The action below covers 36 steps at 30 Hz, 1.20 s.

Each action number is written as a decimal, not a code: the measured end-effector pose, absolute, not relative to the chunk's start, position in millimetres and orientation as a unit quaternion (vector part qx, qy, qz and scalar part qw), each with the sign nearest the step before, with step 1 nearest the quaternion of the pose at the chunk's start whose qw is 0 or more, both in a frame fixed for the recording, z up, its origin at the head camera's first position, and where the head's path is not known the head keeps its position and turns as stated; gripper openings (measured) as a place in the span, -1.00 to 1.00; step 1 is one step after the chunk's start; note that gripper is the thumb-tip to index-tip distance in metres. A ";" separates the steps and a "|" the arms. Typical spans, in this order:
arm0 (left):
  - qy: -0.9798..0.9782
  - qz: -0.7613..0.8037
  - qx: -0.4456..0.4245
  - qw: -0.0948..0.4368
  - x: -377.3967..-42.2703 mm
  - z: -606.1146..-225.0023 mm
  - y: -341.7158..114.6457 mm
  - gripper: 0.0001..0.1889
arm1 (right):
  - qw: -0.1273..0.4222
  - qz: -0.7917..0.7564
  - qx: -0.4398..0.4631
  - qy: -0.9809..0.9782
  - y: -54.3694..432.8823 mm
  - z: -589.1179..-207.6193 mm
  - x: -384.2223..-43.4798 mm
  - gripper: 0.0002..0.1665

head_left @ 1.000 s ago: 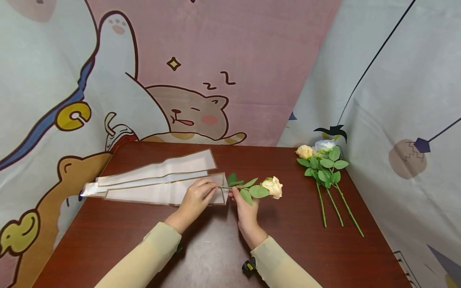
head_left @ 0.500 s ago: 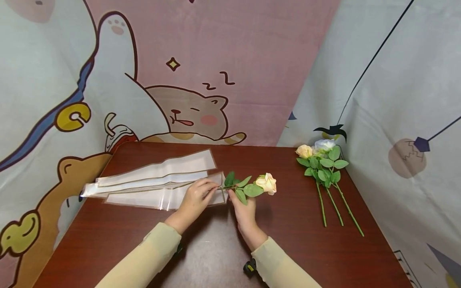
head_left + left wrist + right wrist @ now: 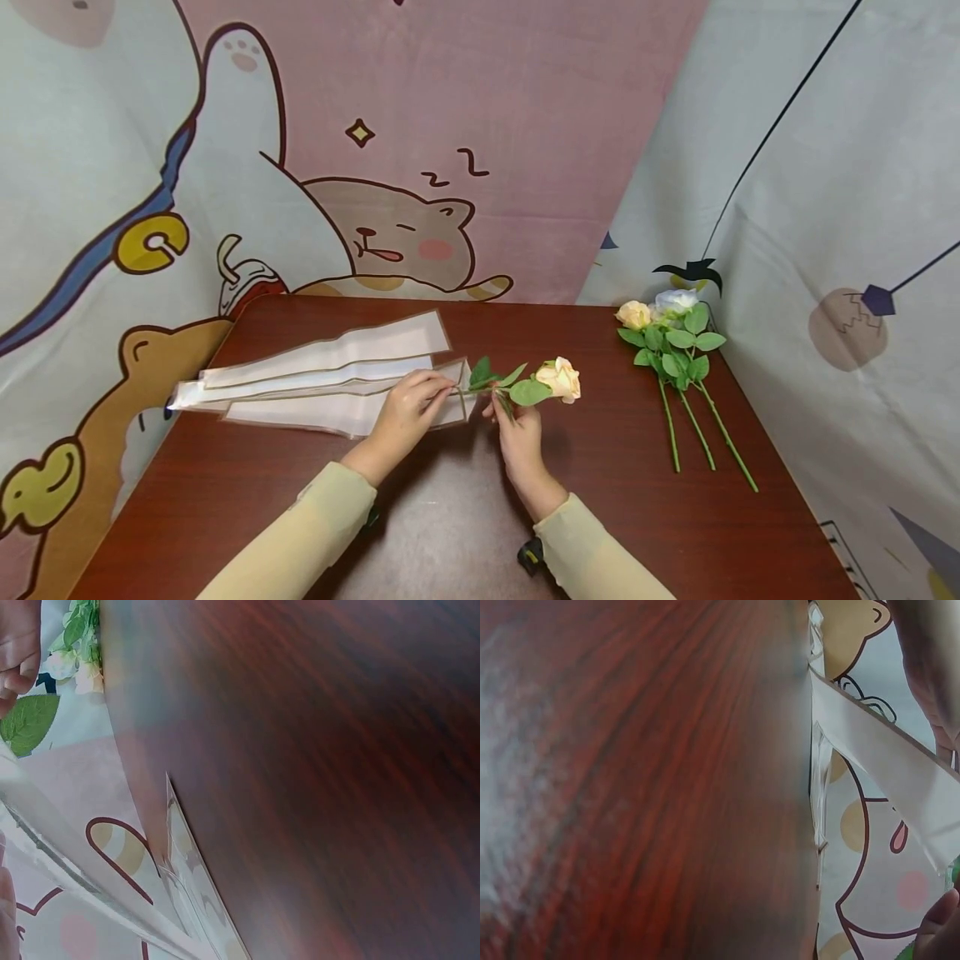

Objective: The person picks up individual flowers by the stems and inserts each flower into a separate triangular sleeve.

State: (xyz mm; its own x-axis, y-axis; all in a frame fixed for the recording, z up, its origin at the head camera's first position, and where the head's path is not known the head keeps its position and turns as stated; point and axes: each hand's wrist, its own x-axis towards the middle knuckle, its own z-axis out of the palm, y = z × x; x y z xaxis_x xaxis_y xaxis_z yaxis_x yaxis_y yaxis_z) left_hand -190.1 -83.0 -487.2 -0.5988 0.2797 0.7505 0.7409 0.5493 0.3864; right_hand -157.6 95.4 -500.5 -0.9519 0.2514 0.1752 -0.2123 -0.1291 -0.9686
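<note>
My left hand [image 3: 405,419] pinches the open end of a clear, brown-edged flower sleeve [image 3: 322,414], whose near end is lifted off the table. A cream-peach rose [image 3: 558,380] with green leaves lies sideways, bloom to the right. Its stem reaches left to the sleeve's mouth, and the lower stem is hidden behind my left fingers. My right hand [image 3: 521,437] pinches the rose just below its leaves. In the right wrist view the raised sleeve [image 3: 885,750] slants between both hands. A rose leaf [image 3: 30,724] shows beside the sleeve's edge in the left wrist view.
More flat flower sleeves [image 3: 330,357] lie fanned at the left of the brown table [image 3: 435,533]. On the right, several roses [image 3: 675,333], peach and pale blue, lie with stems toward me. A patterned cloth [image 3: 525,167] hangs behind the table.
The rose first shifts left toward the sleeve, then slightly back right. My right hand has moved a little right and now pinches by the lower leaf. The left hand stays nearly in place.
</note>
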 end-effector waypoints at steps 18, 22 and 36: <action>-0.809 -0.371 -0.321 0.323 -190.1 -487.0 -80.9 -0.87 | 0.156 0.731 -0.033 -0.663 84.4 -470.1 -142.0 -0.84; -0.812 -0.368 -0.316 0.324 -190.5 -488.4 -82.3 -0.86 | 0.172 0.739 -0.036 -0.650 90.9 -479.2 -147.3 -0.87; -0.823 -0.369 -0.303 0.309 -188.9 -486.1 -80.7 -0.89 | 0.249 0.750 0.081 -0.607 98.2 -492.1 -146.8 -0.74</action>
